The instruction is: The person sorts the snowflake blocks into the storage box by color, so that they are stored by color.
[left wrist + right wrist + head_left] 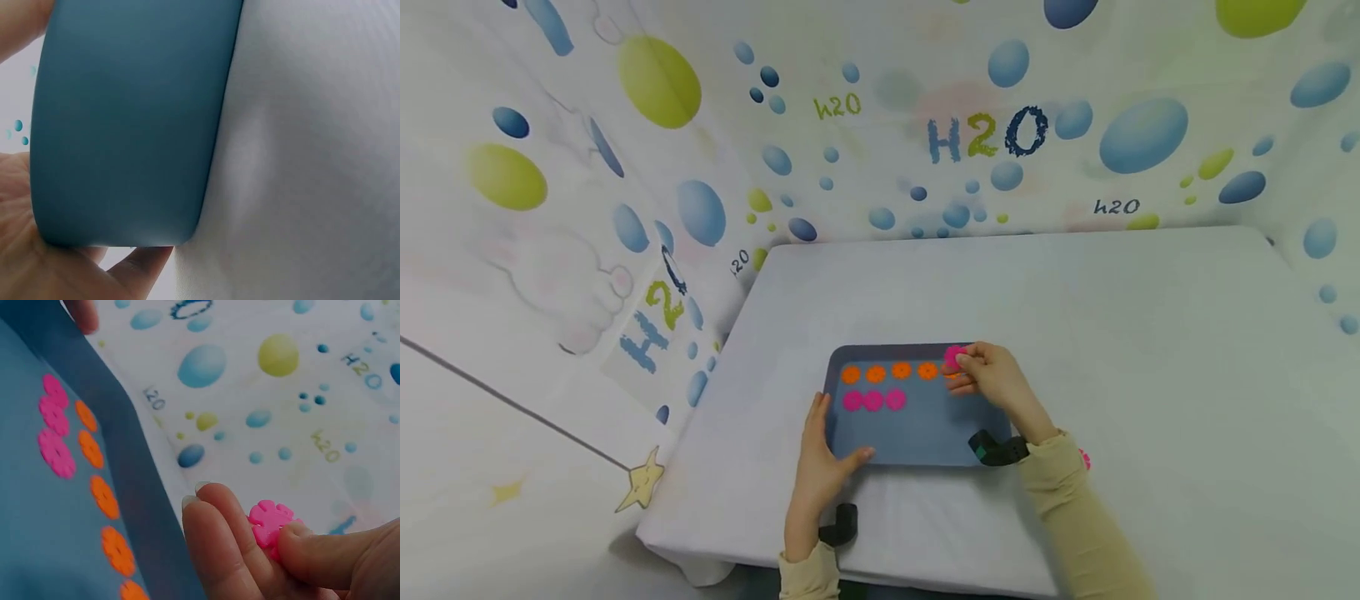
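My right hand (997,382) pinches a pink flower-shaped plastic disc (270,524) between thumb and fingers, above the far right part of a blue-grey tray (917,446). Several orange flower-shaped discs (901,370) form a row along the tray's far side, the rightmost partly hidden by the right fingers. Three pink discs (873,401) lie in a second row nearer me, at the left. My left hand (822,467) holds the tray's near left corner, its thumb over the near rim and its fingers along the left side. In the left wrist view, the tray's wall (131,125) fills much of the picture.
The tray stands on a table with a white cloth (1187,375). A pinkish-red piece (1085,458) peeks out beside my right sleeve (1075,500). Behind the table hangs a white backdrop (880,175) printed with blue and green bubbles.
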`<state>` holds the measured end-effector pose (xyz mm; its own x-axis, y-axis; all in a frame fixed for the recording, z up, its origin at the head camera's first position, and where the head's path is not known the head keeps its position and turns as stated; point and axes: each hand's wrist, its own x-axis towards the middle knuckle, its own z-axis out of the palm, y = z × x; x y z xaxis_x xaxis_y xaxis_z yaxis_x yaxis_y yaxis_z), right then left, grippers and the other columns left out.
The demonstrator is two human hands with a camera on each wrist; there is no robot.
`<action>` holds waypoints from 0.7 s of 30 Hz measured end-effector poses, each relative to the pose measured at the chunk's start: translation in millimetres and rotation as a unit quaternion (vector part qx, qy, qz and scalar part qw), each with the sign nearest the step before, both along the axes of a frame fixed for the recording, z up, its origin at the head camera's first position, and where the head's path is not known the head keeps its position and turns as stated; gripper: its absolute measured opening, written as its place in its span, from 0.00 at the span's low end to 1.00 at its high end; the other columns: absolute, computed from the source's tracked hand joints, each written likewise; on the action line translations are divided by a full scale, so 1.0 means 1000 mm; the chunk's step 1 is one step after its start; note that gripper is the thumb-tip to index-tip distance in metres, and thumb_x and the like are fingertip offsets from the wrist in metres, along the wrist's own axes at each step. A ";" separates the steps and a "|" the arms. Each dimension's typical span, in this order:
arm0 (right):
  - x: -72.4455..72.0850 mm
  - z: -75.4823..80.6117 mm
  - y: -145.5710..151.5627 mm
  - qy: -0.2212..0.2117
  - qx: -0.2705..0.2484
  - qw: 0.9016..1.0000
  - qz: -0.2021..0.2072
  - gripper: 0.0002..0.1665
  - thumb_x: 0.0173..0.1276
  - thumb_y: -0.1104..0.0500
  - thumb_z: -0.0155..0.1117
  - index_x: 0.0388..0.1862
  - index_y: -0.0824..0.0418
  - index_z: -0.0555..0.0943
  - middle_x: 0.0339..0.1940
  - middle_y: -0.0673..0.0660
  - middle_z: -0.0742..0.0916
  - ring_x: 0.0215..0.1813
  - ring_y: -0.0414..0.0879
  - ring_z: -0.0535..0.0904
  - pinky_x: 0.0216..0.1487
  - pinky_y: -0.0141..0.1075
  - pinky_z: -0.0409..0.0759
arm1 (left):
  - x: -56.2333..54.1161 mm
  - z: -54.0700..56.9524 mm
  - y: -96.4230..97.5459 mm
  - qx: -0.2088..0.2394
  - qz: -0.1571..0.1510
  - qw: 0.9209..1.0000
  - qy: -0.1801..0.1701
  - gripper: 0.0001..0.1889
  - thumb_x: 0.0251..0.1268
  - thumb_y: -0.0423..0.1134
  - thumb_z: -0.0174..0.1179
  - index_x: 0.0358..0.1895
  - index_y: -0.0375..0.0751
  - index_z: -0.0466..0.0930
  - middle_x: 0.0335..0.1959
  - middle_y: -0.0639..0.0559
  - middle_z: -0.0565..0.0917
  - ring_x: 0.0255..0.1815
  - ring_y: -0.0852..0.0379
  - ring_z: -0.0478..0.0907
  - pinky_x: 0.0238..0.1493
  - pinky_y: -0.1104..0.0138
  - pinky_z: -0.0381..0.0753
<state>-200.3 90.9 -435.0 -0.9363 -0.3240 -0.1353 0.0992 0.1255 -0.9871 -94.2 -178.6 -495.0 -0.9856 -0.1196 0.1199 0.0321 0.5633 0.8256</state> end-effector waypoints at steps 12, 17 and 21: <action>-0.006 -0.036 -0.040 -0.037 0.080 0.996 -0.001 0.14 0.74 0.61 0.54 0.35 0.72 0.77 0.30 0.64 0.89 0.27 0.45 0.86 0.31 0.38 0.86 | 0.001 -0.002 0.003 -0.002 0.001 1.000 0.006 0.54 0.47 0.41 0.75 0.75 0.32 0.49 0.79 0.35 0.47 0.78 0.33 0.44 0.73 0.39 0.51; -0.006 -0.040 -0.039 -0.040 0.128 0.991 0.007 0.14 0.72 0.60 0.56 0.34 0.71 0.81 0.24 0.61 0.88 0.21 0.43 0.83 0.27 0.36 0.85 | 0.000 -0.002 0.002 -0.008 0.006 1.000 0.015 0.54 0.47 0.41 0.75 0.76 0.33 0.49 0.79 0.36 0.47 0.78 0.34 0.44 0.73 0.39 0.52; -0.005 -0.044 -0.040 -0.049 0.163 0.985 0.036 0.14 0.71 0.59 0.60 0.33 0.69 0.82 0.22 0.59 0.87 0.19 0.41 0.81 0.26 0.35 0.84 | 0.000 -0.004 0.002 -0.010 0.013 1.000 0.016 0.55 0.46 0.41 0.76 0.76 0.34 0.50 0.79 0.36 0.47 0.78 0.34 0.46 0.72 0.39 0.52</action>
